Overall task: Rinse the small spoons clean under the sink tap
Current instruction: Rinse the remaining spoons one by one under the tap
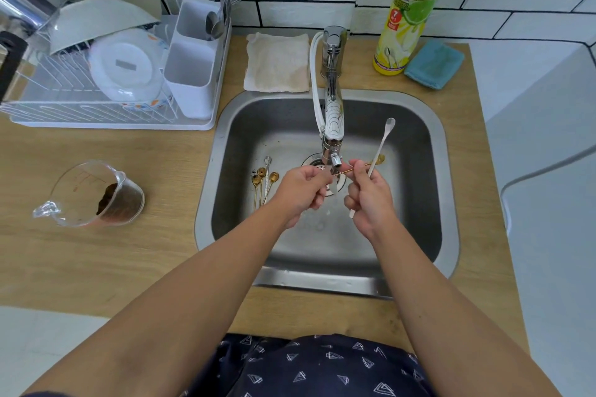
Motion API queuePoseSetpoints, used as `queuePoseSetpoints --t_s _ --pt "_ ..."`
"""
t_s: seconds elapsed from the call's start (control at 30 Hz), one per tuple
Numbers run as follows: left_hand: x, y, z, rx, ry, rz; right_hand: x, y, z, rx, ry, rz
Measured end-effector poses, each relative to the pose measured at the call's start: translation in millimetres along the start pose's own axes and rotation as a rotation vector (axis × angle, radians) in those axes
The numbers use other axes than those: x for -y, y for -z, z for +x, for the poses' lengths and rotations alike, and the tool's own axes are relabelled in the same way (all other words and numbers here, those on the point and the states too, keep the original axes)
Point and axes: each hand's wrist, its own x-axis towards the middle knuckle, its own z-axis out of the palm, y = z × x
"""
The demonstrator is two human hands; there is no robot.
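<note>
1. Nearest the camera, two bare forearms reach out over the wooden tabletop (96,251) toward the steel sink (416,203).
2. Left of the sink stands a white dish rack (106,119) with plates and bowls; a clear measuring jug (96,193) with brown residue lies tilted in front of it.
3. Behind the sink stand the chrome tap (332,90), a yellow detergent bottle (409,10), a beige cloth (277,63) and a blue cloth (433,63).
4. The right hand (371,196) curls round a silver spoon (382,145), whose long axis runs away from the camera, bowl at the far end, tilted slightly right.
5. The left hand (303,187) and right fingers pinch a gold spoon (364,166) lying crosswise under the spout, bowl pointing right.
6. More small spoons (264,180) lie on the sink floor left of the drain, bowls pointing away from the camera.
</note>
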Motion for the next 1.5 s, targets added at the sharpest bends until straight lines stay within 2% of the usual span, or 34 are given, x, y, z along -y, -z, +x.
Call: queuePoseSetpoints --t_s 0.07,0.13,0.3,0.47,0.53,0.63,0.8,0.93,1.0,1.1,1.23,1.33,1.43,1.5 --pt "-1 4 -3 0.124 0.059 -0.202 2 1 2 -0.002 0.008 0.012" --pt "-2 8 -5 0.144 0.088 -0.232 2 0 2 0.009 0.008 0.007" --pt "-2 9 -3 -0.123 0.009 0.121 -4 -13 -4 0.035 0.007 -0.063" --pt "1 18 -9 -0.007 -0.273 0.589 0 -10 -2 -0.078 0.026 -0.109" --pt "1 16 -9 -0.05 -0.332 0.76 -1 -12 -4 -0.074 0.025 -0.108" --pt "-2 9 -6 -0.135 -0.333 0.882 -1 -18 -7 -0.073 0.024 -0.08" --pt "-6 10 3 -0.167 -0.315 0.798 5 -17 -6 -0.087 0.028 -0.09" --pt "-4 13 2 0.115 -0.205 0.485 9 -12 -4 -0.125 0.05 -0.081" --pt "-1 14 1 0.133 -0.158 0.43 10 -10 -3 -0.131 0.051 -0.087" --pt "-3 11 2 -0.006 -0.145 0.564 8 -13 -5 -0.104 0.033 -0.093" --pt "-8 9 4 -0.178 -0.236 0.896 6 -16 -7 -0.092 0.01 -0.101" --pt "-3 12 1 -0.135 -0.318 1.026 7 -14 -7 -0.117 0.011 -0.117" --pt "2 15 -6 -0.024 -0.367 0.89 9 -14 -7 -0.157 0.022 -0.121" --pt "2 17 -8 0.0 -0.429 0.897 10 -14 -7 -0.17 0.025 -0.128"
